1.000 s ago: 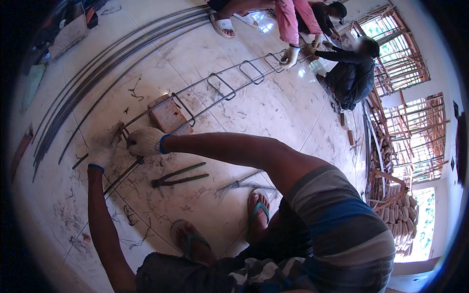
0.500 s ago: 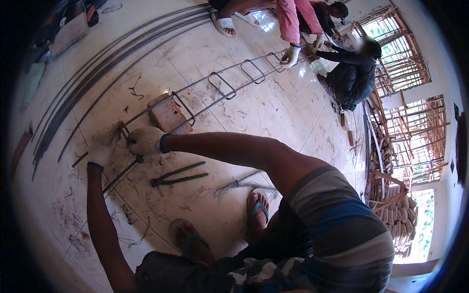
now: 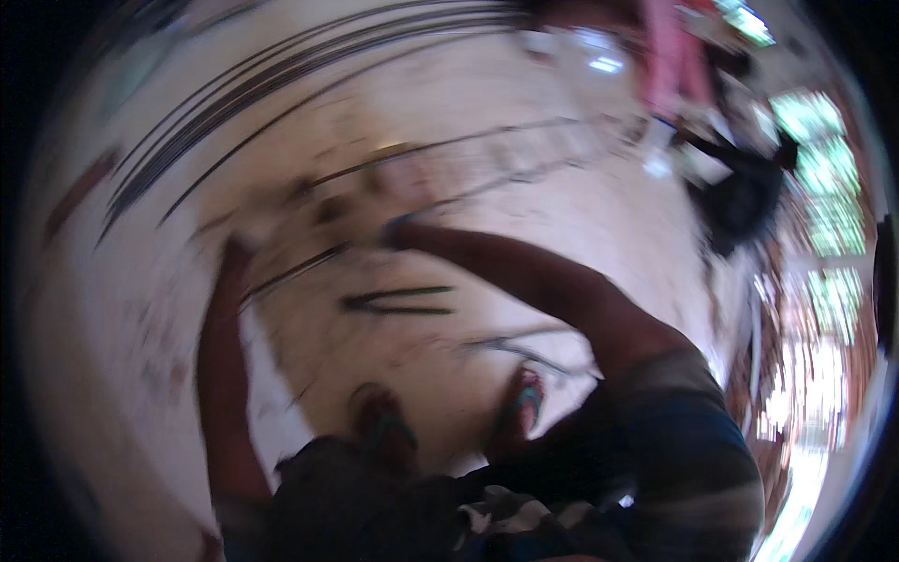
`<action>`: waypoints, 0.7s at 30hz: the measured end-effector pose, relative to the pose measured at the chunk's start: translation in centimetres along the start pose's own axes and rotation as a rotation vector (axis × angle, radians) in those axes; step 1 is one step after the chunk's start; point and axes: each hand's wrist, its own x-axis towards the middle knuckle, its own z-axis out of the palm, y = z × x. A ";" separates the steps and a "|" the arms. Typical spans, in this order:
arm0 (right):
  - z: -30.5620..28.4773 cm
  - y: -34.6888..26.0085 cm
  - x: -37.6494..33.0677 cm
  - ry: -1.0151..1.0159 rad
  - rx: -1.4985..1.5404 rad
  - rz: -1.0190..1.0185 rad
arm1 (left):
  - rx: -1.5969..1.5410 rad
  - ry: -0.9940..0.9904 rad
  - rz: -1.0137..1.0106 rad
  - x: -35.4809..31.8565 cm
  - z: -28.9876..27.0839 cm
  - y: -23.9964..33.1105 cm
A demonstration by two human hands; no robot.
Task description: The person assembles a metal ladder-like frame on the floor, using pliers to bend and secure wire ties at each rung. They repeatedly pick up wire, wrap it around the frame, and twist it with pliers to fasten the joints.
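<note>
1) The steel frame is lying ahead, its near end being flanked by left hand and right hand
2) Both grips are being blurred; apart or closed cannot be told
3) Ideally, that end is being steadied by one hand, worked by the other

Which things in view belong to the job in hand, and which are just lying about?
In the job:
- steel-bar frame, left hand and right hand at its near end; grip too blurred to tell
- reddish block at the frame, likely a support

Lying about, apparently:
- two-handled tool, on the floor
- loose bars, beyond the frame
- brown strip, far left
</note>
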 end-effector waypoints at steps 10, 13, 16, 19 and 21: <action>-0.8 -1.6 0.6 -0.024 -0.019 0.079 | 0.130 0.061 -0.080 0.6 -1.6 1.1; -0.5 -1.2 0.6 0.029 -0.037 0.018 | 0.092 0.025 -0.161 0.1 -2.4 2.2; 0.0 -0.7 0.7 0.036 0.015 0.035 | 0.099 0.012 -0.281 -0.2 -2.3 2.8; 0.1 -0.7 0.9 0.007 -0.042 0.113 | 0.110 0.106 -0.128 -0.2 -1.9 2.6; 0.1 -1.1 0.7 0.021 0.006 0.063 | 0.180 0.105 -0.150 -0.1 -1.6 2.5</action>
